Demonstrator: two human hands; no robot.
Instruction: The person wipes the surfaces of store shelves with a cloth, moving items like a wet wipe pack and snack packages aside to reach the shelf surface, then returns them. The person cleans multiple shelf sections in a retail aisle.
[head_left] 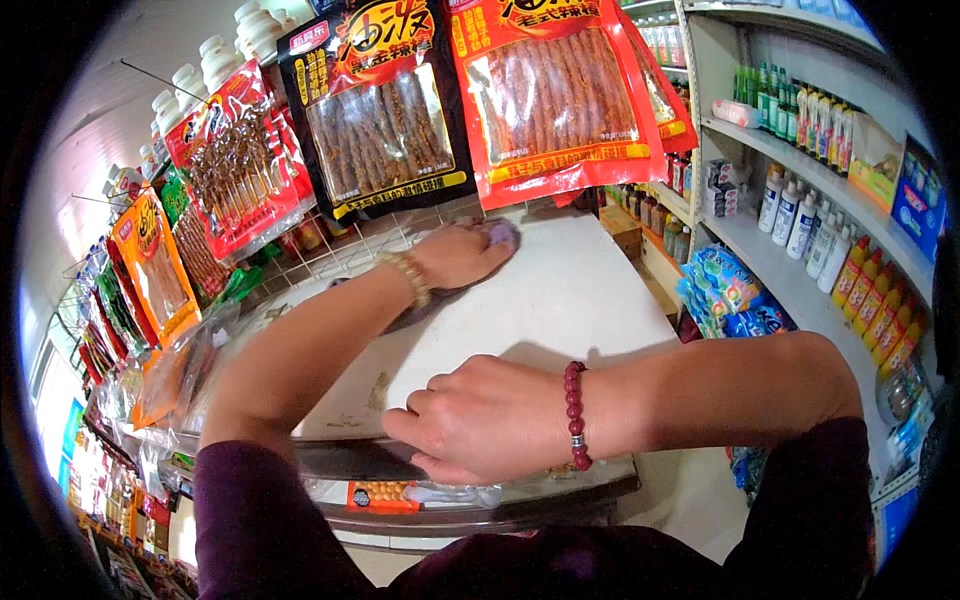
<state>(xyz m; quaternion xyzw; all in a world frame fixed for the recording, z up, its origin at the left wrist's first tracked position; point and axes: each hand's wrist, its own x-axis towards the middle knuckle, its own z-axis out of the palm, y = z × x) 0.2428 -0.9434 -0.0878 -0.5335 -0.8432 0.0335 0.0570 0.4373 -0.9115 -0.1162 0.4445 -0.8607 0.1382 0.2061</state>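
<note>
On the white counter top (570, 290), toward its far edge, my left hand (465, 255) presses down on a purplish-grey cloth (503, 235). Part of the cloth shows past the fingertips, and a darker fold lies under the wrist. A pale beaded bracelet circles that wrist. My right hand (480, 415) is closed with curled fingers over the counter's near edge, below a dark red bead bracelet (574, 415). Its palm side is hidden, so I cannot see whether anything is in it. Brown smudges mark the white surface beside the right hand.
Above the counter's far side hang a black snack packet (385, 130) and a red one (560, 100). More packets (240, 165) hang along a wire rack at left. A shelf below the near edge holds an orange packet (383, 497). Bottles (800, 220) stand on shelves at right.
</note>
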